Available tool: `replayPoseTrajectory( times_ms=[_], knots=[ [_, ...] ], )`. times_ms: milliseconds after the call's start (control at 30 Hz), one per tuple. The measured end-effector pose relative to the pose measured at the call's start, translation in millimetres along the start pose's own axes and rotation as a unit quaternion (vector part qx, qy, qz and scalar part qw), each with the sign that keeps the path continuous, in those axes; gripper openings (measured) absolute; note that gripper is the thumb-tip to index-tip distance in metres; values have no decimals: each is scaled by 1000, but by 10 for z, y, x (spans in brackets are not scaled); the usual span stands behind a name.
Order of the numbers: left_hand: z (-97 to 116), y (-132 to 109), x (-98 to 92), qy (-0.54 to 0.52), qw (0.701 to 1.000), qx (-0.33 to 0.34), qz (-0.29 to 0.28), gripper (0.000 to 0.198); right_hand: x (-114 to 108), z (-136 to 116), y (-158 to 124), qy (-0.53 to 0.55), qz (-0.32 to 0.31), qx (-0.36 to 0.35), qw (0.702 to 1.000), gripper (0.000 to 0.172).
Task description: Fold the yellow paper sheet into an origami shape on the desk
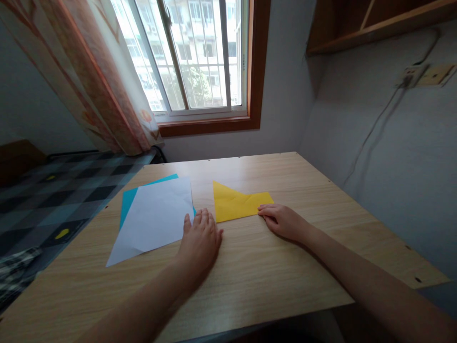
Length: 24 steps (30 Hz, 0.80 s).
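Note:
A folded sheet of yellow paper (233, 205) lies on the wooden table, pointed at its upper left and notched along its top edge. My right hand (283, 221) has its fingers and thumb closed at the paper's lower right corner. Palm down, my left hand (202, 240) rests between the yellow paper's lower left corner and a white sheet (160, 214), fingers stretched out. It holds nothing that I can see. Beneath the white sheet, a blue sheet (129, 202) shows at the left, top and right edges.
The pale wooden table (250, 281) reaches toward a window (193, 57) with a curtain (117, 95). To the left is a bed with a checked cover (82, 190). A cable (371, 133) hangs from a wall socket (410, 76) on the right, below a wooden shelf (385, 31).

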<state>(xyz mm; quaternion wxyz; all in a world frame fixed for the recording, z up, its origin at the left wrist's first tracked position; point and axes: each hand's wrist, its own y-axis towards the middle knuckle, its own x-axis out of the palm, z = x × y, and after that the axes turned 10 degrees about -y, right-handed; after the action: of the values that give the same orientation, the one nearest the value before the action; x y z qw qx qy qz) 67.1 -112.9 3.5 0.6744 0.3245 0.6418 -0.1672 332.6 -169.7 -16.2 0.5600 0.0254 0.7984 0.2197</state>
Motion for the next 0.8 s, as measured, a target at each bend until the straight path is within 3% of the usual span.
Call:
replayPoseTrajectory(
  times_ms=[100,167,233,400,567,800],
  knots=[
    [53,61,29,-44,995,83,20,50,-8,51,5,13,0,-5,1000,28],
    [79,80,82,-81,982,168,-6,49,-12,68,8,15,-2,-5,1000,28],
    [92,81,144,-106,973,203,-34,47,-14,72,10,12,-4,-4,1000,27],
    [104,73,218,-140,969,200,-37,47,2,-27,15,-19,-7,-17,1000,30],
    [162,71,182,-115,973,200,-20,45,84,-268,8,-22,-66,-77,995,43],
    [240,70,170,-100,977,189,-11,44,104,-356,10,-32,-85,-45,995,46]
  ],
)
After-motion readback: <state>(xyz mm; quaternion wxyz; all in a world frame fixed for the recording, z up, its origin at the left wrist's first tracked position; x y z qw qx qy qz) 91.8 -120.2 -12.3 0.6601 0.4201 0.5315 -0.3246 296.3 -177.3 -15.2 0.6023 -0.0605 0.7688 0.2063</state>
